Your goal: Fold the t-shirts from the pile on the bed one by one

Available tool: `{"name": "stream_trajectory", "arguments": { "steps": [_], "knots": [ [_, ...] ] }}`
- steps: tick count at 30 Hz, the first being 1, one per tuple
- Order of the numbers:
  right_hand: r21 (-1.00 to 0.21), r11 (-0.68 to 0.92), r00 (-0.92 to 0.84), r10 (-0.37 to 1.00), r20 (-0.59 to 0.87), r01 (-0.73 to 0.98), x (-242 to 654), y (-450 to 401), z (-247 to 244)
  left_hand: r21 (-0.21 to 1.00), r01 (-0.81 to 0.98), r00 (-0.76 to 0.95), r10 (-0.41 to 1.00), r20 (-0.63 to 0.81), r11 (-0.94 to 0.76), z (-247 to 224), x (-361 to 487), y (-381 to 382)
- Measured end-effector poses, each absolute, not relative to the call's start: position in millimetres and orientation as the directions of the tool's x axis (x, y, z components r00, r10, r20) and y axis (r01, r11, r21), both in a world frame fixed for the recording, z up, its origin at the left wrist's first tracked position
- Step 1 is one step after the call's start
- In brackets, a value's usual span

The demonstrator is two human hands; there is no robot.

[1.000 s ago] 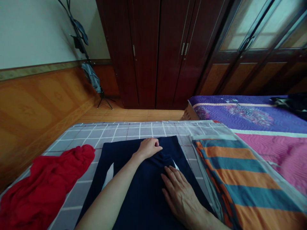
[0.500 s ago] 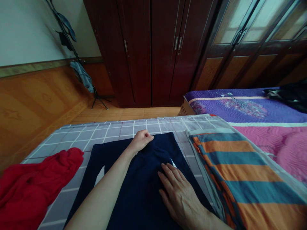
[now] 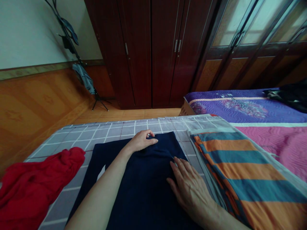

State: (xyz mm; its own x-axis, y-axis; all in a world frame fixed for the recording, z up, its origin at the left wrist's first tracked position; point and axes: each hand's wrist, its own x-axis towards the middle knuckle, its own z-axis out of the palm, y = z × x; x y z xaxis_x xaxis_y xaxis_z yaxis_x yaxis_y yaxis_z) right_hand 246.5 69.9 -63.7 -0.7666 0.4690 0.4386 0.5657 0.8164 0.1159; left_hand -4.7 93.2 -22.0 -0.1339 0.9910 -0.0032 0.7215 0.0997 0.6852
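Note:
A navy blue garment (image 3: 144, 188) lies spread flat on a grey checked cloth (image 3: 115, 130), with a white patch (image 3: 101, 172) showing on its left side. My left hand (image 3: 141, 141) is over the garment's far part, fingers bent and a gap between thumb and fingertips. Flat on the garment's right side rests my right hand (image 3: 192, 187), its fingers stretched out and thumb apart. It covers most of a second white patch. My left forearm crosses the garment and hides part of it.
On the left lies a crumpled red garment (image 3: 45, 182). Folded orange-and-teal striped cloth (image 3: 242, 163) lies on the right. Beyond are a bed with a purple and pink cover (image 3: 211, 105), a dark wooden wardrobe (image 3: 151, 57) and a black stand (image 3: 76, 54) with hung items.
My left thumb and fingers have parted from a pinch. My right hand has slid to the right over the navy garment, covering more of the right white patch.

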Motion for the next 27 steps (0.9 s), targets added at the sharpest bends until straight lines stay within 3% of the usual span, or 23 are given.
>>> {"name": "stream_trajectory", "arguments": {
  "steps": [3,5,8,13,17,27],
  "knots": [
    [0.105,0.783,-0.735,0.516,0.439,0.613,246.8,82.7,-56.9,0.767,0.641,0.119,0.983,-0.142,0.033,-13.0,-16.6,87.8],
    [0.078,0.764,-0.719,0.560,0.411,0.640,246.1,88.8,-52.7,0.766,0.640,0.142,0.972,-0.187,0.053,-10.3,-20.0,85.9],
    [0.036,0.757,-0.710,0.594,0.378,0.652,245.3,92.9,-50.2,0.772,0.635,0.109,0.987,-0.115,0.020,-11.7,-18.7,87.5],
    [0.062,0.765,-0.716,0.566,0.409,0.641,247.0,94.1,-55.9,0.541,0.837,-0.110,0.994,0.010,0.087,-24.1,-7.1,93.6],
    [0.090,0.746,-0.707,0.575,0.412,0.660,248.4,94.2,-58.2,0.421,0.896,-0.170,0.985,0.037,0.139,-30.0,2.9,93.1],
    [0.116,0.726,-0.674,0.551,0.492,0.678,249.0,93.7,-57.5,0.286,0.958,-0.045,0.983,0.180,-0.009,-20.7,20.4,90.4]
  ]
}}
